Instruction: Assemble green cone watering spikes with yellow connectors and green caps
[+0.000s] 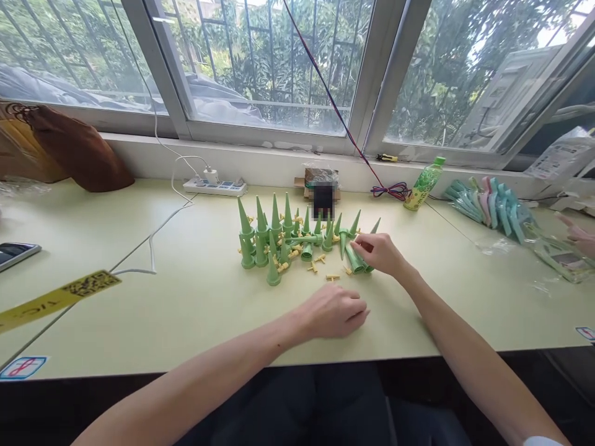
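Observation:
My right hand (379,253) reaches to the right end of a cluster of green plastic watering spikes. Its thumb and fingers are pinched together just above some lying spikes (356,261); what is between them is hidden. Nearer the table edge, my left hand (337,310) rests with its fingers curled closed, and anything inside it cannot be seen. Several spikes stand point up on the left, one at the front (273,271). Small yellow T-shaped valves lie among them, including a loose one (332,277) just beyond my left hand.
At the back are a power strip (216,186), a small box with a blurred dark front (320,192), coiled wire (390,191) and a green bottle (424,184). Pastel plastic items (495,204) lie right, near another person's hand (579,234). A phone (17,254) lies left.

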`<state>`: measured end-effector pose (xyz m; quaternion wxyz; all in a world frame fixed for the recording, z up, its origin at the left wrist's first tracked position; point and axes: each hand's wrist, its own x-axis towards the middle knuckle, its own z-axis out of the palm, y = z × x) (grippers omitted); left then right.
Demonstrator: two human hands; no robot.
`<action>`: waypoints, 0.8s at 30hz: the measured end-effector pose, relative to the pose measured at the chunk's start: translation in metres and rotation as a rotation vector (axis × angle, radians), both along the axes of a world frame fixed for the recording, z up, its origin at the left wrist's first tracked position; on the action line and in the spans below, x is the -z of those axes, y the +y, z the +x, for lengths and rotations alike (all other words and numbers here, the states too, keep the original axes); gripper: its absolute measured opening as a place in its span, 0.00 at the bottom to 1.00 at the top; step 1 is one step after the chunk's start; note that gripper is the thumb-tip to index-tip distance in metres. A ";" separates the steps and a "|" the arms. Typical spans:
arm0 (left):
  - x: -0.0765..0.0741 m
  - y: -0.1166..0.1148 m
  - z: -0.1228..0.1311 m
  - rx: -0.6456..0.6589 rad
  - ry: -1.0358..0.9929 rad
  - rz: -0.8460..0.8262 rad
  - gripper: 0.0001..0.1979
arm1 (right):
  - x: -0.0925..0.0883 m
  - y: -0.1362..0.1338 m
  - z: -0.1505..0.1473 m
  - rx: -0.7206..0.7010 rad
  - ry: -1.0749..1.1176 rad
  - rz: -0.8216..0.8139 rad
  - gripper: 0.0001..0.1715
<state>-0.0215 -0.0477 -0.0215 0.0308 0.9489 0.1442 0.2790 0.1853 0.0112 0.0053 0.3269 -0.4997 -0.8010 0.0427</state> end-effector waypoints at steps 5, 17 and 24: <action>-0.006 0.008 -0.001 -0.113 -0.026 -0.127 0.19 | 0.001 0.004 0.003 0.065 0.007 -0.084 0.17; -0.011 0.015 -0.003 -0.229 -0.031 -0.313 0.14 | 0.002 0.007 0.009 0.154 -0.034 -0.259 0.07; -0.012 0.016 -0.004 -0.208 -0.018 -0.333 0.14 | -0.003 0.005 0.008 0.185 -0.009 -0.314 0.06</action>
